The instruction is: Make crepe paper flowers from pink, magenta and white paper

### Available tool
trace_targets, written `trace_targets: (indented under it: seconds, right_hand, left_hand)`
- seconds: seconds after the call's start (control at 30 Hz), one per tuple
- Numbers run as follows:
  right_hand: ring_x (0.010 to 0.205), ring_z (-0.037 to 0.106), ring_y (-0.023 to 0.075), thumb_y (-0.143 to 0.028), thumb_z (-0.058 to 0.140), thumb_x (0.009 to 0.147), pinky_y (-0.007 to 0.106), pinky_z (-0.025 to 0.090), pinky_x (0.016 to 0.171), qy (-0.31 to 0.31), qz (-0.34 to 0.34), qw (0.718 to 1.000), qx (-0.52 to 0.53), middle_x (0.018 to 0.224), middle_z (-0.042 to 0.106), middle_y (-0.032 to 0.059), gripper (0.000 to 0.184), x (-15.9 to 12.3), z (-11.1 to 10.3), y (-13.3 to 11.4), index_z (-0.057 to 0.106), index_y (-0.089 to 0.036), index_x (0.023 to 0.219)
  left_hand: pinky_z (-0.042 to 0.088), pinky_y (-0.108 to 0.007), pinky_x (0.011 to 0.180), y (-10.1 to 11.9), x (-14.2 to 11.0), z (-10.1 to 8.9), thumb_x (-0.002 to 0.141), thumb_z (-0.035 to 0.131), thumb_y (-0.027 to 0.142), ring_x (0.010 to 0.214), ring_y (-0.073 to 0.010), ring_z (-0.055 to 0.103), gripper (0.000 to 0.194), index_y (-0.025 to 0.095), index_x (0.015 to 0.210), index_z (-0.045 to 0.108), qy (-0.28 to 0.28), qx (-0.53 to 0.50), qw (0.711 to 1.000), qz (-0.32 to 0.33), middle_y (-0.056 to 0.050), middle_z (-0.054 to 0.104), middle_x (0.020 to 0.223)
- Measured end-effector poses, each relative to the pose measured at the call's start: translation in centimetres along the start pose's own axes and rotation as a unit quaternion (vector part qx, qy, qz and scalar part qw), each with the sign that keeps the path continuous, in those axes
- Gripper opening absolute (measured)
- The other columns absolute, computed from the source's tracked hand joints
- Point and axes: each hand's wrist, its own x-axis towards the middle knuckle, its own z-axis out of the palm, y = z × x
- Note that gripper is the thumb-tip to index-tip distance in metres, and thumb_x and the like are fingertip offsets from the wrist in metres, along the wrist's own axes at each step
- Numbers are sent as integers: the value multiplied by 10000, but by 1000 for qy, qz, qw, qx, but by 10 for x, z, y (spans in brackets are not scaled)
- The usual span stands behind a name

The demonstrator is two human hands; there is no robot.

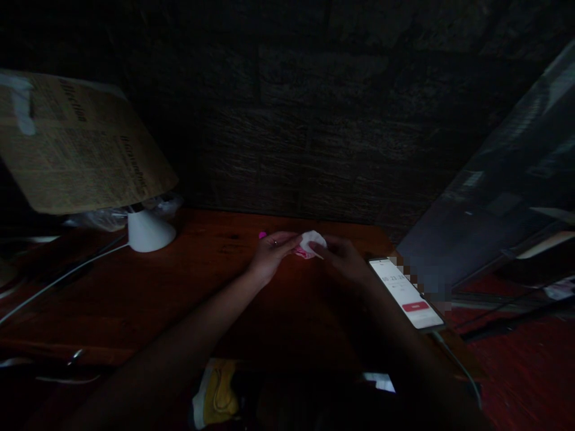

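Observation:
A round white pad (312, 240), soft-looking with an uneven edge, is held between both hands above the wooden desk (202, 269). Below it shows a small pink patterned piece (304, 254), whose kind is too dim to make out. My left hand (272, 252), with a ring on one finger, pinches the pad's left side. From the right, my right hand (344, 257) closes its fingers on the pad's edge, and shadow hides part of that grip. Just behind my left hand sits a small magenta object (263, 235).
A lamp with a newsprint shade (90, 143) and white base (150, 232) stands at the left, its cable (63, 278) crossing the desk. A lit phone (404, 293) lies by the right edge, with a cord (458, 362) attached. A dark brick wall (287, 120) rises behind.

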Motion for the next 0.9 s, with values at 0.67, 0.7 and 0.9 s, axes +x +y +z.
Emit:
trace_targets:
  seconds: [0.67,0.7,0.9]
  right_hand:
    - [743,632,178,-566,716,736,293,476,654,116,19,991,68,856,734,42,385,2,12,2,743,-212,886]
    - [734,630,178,-567,718,733,292,471,645,109,22,991,68,849,733,41,387,2,12,3,745,-212,886]
    - [686,607,163,-566,735,721,282,460,615,94,11,992,82,817,721,32,383,2,13,2,742,-217,878]
  left_hand:
    - [535,-274,783,-10,-2,-2,705,802,314,772,-131,652,217,146,838,765,-50,68,996,40,-42,726,849]
    - [534,-275,777,-11,-2,-3,713,795,318,767,-137,652,211,152,839,767,-58,101,991,60,-41,729,840]
    - [528,-268,714,-10,-5,-1,795,708,391,715,-140,634,260,180,932,774,-68,178,974,122,-39,727,830]
